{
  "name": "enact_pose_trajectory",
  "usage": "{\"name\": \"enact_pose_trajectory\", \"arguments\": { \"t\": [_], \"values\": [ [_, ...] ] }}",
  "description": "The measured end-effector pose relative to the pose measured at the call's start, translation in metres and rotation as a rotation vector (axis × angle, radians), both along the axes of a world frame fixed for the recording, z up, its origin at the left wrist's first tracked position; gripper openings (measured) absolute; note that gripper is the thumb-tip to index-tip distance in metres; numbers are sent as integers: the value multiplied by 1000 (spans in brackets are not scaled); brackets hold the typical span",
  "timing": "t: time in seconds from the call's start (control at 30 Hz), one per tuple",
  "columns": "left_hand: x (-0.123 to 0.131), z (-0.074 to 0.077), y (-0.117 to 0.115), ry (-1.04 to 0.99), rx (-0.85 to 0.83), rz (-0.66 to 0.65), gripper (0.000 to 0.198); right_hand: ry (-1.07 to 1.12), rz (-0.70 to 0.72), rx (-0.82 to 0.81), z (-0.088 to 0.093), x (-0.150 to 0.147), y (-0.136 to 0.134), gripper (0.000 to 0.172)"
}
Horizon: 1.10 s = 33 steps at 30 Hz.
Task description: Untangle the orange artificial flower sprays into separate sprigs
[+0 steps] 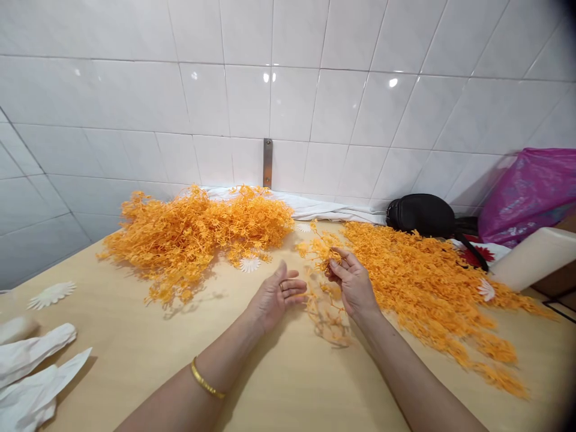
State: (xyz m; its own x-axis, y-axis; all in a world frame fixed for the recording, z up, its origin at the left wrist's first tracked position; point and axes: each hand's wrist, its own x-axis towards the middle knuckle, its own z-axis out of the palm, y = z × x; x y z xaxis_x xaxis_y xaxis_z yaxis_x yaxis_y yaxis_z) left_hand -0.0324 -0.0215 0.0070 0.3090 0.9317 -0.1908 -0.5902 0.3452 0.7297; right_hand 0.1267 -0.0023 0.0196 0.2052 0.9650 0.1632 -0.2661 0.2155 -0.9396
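Note:
An orange artificial flower sprig (320, 249) is pinched between the thumb and fingers of my right hand (353, 281), with part of it hanging below the hand. My left hand (278, 295) is apart from it, palm turned inward, fingers stretched and thumb raised, holding nothing. Behind my left hand lies a fluffy heap of orange sprigs (202, 225). To the right of my right hand spreads a flatter pile of orange sprigs (423, 276). Both rest on the pale wooden table (288, 384).
White petal-shaped pieces (51, 295) and crumpled white cloth (36, 378) lie at the left. At the back right are a black pouch (420, 213), a purple plastic bag (531, 192) and a cream-coloured roll (537, 258). A tiled wall (297, 102) closes off the far side.

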Motion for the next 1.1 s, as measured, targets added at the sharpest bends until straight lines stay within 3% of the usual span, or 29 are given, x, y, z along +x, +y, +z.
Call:
{"name": "enact_pose_trajectory", "arguments": {
  "t": [0.13, 0.37, 0.47, 0.6, 0.8, 0.87, 1.0, 1.1],
  "values": [
    [-7, 0, 7, 27, -10, 64, 50, -80, 42, 32, -1, -2, -1, 36],
    [3, -6, -2, 103, 101, -140, 20, -190, 225, 51, -5, -19, -11, 41],
    [4, -10, -2, 79, 91, -146, 10, -116, 145, 10, -9, -21, -10, 44],
    [4, -13, 1, 37, 80, -72, 7, -26, 71, -104, -13, -19, -7, 33],
    [3, -13, 3, -11, 72, -102, 4, -88, 468, -152, -11, -26, -17, 26],
    [3, -12, 2, -29, 45, -102, 5, -49, 523, -132, -11, -29, -18, 24],
    [6, -11, 1, -61, -20, -3, 4, -61, 415, -153, -16, -32, -16, 24],
    [9, -11, 1, -48, -31, 99, 3, -331, 237, -9, -18, -35, -16, 25]
  ]
}}
